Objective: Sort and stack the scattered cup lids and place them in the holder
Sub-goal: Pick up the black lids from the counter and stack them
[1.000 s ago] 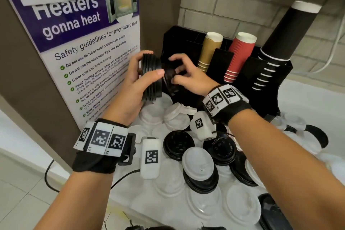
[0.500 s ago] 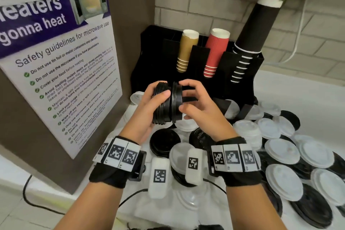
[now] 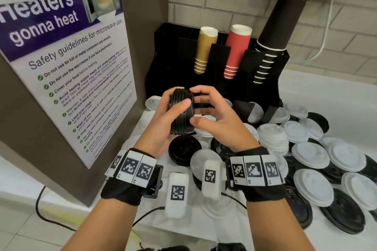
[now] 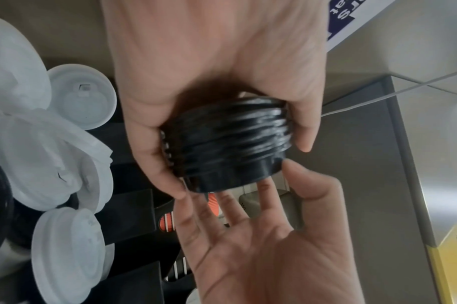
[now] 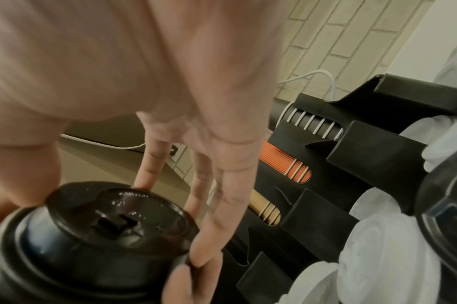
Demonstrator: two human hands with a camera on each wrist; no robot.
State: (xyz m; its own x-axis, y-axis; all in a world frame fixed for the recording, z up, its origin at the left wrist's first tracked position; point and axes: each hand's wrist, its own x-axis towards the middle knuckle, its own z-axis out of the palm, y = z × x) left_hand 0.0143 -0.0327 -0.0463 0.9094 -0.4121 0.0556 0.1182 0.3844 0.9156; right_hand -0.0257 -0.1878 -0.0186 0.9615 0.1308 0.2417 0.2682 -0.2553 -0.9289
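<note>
A stack of black lids (image 3: 181, 112) lies on its side in the air in front of the black holder (image 3: 167, 63). My left hand (image 3: 179, 97) grips the stack round its rims, thumb on the near side. My right hand (image 3: 194, 106) holds the end lid, with fingertips and thumb spread round its rim (image 5: 92, 236). The left wrist view shows the ribbed stack (image 4: 227, 148) between both palms. Loose white lids (image 3: 310, 155) and black lids (image 3: 344, 212) cover the counter below and to the right.
The holder's slots carry tan cups (image 3: 204, 51), red cups (image 3: 237, 51) and tall black cups (image 3: 281, 22). A brown panel with a microwave safety poster (image 3: 61, 67) stands close on the left. Behind is a brick wall with a white cable (image 3: 326, 36).
Both hands came down and back from the holder. The lid that my right hand held apart has been pushed onto the stack, and the gap has closed.
</note>
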